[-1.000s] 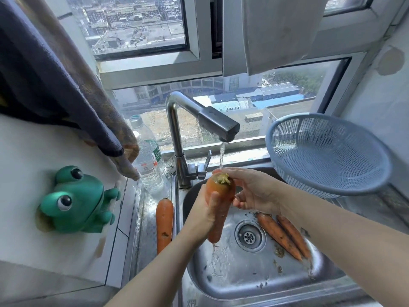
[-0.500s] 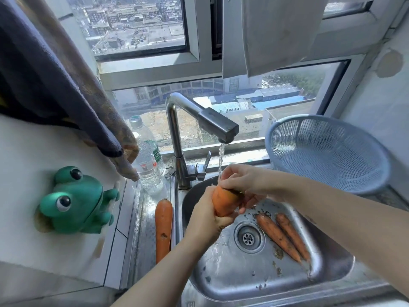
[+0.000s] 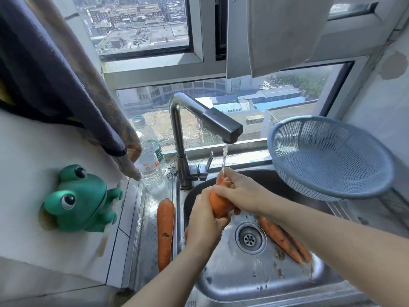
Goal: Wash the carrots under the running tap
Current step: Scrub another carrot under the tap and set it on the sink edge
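Under the tap (image 3: 219, 126), at 11 o'clock of the drain (image 3: 250, 239): one carrot (image 3: 219, 206) mid-wash, fingers of left hand (image 3: 204, 221) and right hand (image 3: 242, 191) curled round it; two muddy carrots (image 3: 280, 239) in the sink (image 3: 243, 286) at 4 o'clock, apparently unwashed; fourth carrot (image 3: 164, 229) on the table (image 3: 143, 242) at 9 o'clock, likely done.

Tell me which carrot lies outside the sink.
The carrot on the steel ledge left of the sink. Two others lie inside it, right of the drain; the left hand and right hand hold a fourth under the tap.
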Available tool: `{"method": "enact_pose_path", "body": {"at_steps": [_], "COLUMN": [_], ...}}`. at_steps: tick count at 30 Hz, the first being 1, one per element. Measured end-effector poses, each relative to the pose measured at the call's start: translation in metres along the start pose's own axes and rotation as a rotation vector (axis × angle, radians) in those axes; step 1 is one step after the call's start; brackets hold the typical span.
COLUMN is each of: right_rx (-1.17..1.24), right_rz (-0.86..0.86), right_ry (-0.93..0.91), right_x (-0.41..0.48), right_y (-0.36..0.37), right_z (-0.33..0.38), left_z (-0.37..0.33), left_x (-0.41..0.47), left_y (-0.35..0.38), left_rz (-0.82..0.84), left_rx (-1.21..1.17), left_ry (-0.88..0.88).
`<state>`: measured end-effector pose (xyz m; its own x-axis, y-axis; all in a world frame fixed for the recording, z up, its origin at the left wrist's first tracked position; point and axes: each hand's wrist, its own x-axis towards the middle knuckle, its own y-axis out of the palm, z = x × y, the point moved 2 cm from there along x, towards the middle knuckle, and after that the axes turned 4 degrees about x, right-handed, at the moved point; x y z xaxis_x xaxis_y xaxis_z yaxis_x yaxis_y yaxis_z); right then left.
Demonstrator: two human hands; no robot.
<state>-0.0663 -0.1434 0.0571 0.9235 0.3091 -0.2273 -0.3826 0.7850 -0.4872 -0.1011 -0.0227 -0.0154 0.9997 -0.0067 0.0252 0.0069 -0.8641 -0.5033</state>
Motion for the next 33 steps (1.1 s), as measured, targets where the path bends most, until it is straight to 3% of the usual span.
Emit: {"method": "enact_pose_path", "body": {"at_steps": [2, 7, 10, 14, 18, 25, 28, 33], "right_rx": [0.009, 0.302, 0.247, 0.143, 0.187, 0.402, 0.315, 0.434], "right_rz": [-0.044, 0.086, 0.144, 0.008, -0.065, 0.022, 0.064, 0.340], "right_ry": [0.052, 0.143, 0.131, 0.046, 0.092, 0.139, 0.109, 0.216], "right_x": [-0.003, -0.009, -0.010, -0.004, 0.005, 0.012, 0.003, -0.018], "right_y": [0.004, -0.001, -0.005, -0.002, -0.004, -0.011, -0.002, 0.010], "right_z": [0.002, 0.007, 0.003, 0.000, 0.002, -0.006, -0.023, -0.049], "left_z": [0.002, 0.005, 0.004, -0.001, -0.006, -0.008, -0.006, -0.014], "left_x": [0.000, -0.002, -0.002, 0.001, 0.003, 0.009, 0.011, 0.016], "left_y": [0.000, -0.001, -0.002, -0.002, -0.003, -0.007, -0.009, -0.014], "left_rz": [-0.035, -0.061, -0.045, -0.008, 0.061, 0.272, 0.265, 0.149], "left_rx": [0.025, 0.065, 0.060, 0.022, -0.042, -0.560, -0.834, -1.272], "left_ry": [0.001, 0.004, 0.010, 0.017, -0.005, -0.262, -0.421, -0.663]}}
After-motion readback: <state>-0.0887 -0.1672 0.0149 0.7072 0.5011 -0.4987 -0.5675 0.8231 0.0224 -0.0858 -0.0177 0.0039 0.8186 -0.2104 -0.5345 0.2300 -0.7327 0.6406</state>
